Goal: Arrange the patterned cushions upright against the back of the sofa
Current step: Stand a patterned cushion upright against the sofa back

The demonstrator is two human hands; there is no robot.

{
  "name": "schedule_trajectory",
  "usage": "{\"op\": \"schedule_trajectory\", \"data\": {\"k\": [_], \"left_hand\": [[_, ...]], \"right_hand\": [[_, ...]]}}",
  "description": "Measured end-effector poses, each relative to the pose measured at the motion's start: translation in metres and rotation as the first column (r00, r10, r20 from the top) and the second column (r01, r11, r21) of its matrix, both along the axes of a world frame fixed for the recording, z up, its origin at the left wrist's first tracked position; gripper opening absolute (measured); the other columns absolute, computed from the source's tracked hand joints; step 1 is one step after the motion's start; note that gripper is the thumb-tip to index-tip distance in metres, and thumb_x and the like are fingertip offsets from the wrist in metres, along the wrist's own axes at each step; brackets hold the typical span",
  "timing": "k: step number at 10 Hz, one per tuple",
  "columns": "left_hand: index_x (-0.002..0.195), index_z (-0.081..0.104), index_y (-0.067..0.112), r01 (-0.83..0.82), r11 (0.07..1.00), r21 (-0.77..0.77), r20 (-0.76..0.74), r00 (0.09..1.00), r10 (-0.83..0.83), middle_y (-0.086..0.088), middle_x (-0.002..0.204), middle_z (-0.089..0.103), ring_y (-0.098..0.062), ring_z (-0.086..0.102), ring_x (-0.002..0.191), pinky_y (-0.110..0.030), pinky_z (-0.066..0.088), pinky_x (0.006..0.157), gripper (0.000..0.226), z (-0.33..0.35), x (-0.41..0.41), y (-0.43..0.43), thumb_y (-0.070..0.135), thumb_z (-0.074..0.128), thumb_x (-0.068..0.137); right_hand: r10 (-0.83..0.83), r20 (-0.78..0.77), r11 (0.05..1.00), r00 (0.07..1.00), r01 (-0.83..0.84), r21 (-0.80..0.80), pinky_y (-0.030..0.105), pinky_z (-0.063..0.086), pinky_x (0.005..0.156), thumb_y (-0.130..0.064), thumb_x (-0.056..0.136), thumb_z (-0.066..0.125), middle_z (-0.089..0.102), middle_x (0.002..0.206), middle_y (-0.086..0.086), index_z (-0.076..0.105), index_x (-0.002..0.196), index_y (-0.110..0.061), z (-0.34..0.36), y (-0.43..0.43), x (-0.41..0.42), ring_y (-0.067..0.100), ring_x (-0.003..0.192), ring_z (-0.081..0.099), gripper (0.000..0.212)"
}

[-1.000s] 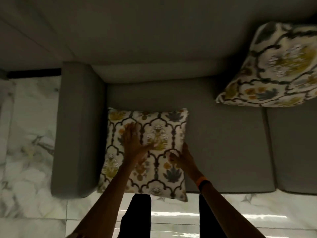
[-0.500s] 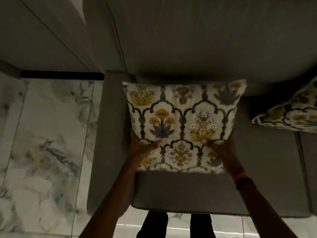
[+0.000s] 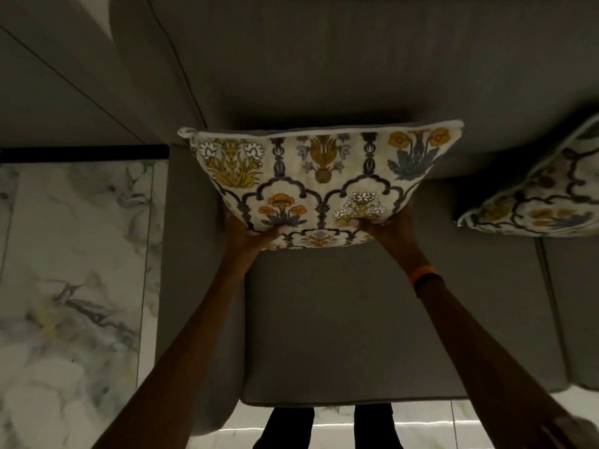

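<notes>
A cream cushion with orange, yellow and blue flowers [image 3: 321, 176] stands nearly upright at the left end of the grey sofa, its top edge close to the backrest [image 3: 324, 66]. My left hand [image 3: 249, 233] grips its lower left part, thumb on the front. My right hand [image 3: 385, 222], with an orange band on the wrist, grips its lower right part. The cushion's bottom edge is above the seat [image 3: 350, 319]; whether it touches is hidden. A second patterned cushion [image 3: 538, 196] leans against the backrest at the right edge of view.
The sofa's left armrest [image 3: 191, 254] runs beside the held cushion. A seam [image 3: 547, 303] divides the seat cushions on the right. Marble floor tiles [image 3: 71, 286] lie to the left and in front, where my legs [image 3: 327, 426] stand.
Both hands took the cushion from lying flat on the seat, lifted it, and tipped it up toward the backrest. The view has moved closer to the sofa.
</notes>
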State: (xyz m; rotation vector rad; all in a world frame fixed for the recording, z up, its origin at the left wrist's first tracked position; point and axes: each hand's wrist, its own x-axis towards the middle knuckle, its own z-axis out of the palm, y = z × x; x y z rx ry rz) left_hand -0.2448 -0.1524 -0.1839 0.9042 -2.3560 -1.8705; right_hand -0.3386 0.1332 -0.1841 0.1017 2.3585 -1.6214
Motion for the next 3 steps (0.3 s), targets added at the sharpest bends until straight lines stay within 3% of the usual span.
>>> {"op": "schedule_trajectory", "data": {"k": [1,2,3], "left_hand": [[0.144,0.032,0.018,-0.019,1.0,-0.013,-0.002,1.0,0.019,-0.001,0.153,0.037,-0.013,0.039,0.137,-0.015,0.04,0.109,0.102,0.004,0.002,0.012,0.007,0.091,0.062],[0.146,0.025,0.018,-0.05,0.998,-0.038,-0.029,0.998,0.049,0.001,0.155,0.03,-0.013,0.033,0.141,-0.03,0.034,0.116,0.109,-0.004,-0.005,0.013,0.009,0.093,0.061],[0.154,0.012,0.018,-0.09,0.991,-0.099,0.004,0.996,0.091,-0.009,0.16,0.027,-0.022,0.032,0.146,-0.046,0.035,0.119,0.135,-0.029,0.008,0.013,0.043,0.096,0.051]], "right_hand": [[-0.012,0.042,1.0,0.999,0.013,-0.015,0.049,0.053,0.11,-0.052,0.057,0.098,0.059,0.151,0.011,0.037,0.157,-0.006,-0.01,0.003,0.007,0.023,0.139,0.058,0.126],[0.042,0.069,0.999,0.997,-0.042,-0.008,0.046,0.054,0.11,-0.05,0.058,0.098,0.06,0.15,0.009,0.04,0.156,-0.009,-0.017,0.006,0.0,0.02,0.139,0.059,0.12],[0.051,0.043,0.998,0.998,-0.052,0.027,0.018,0.051,0.107,-0.021,0.065,0.1,0.054,0.154,0.011,0.035,0.157,-0.007,-0.015,0.009,0.015,0.012,0.136,0.055,0.114]]}}
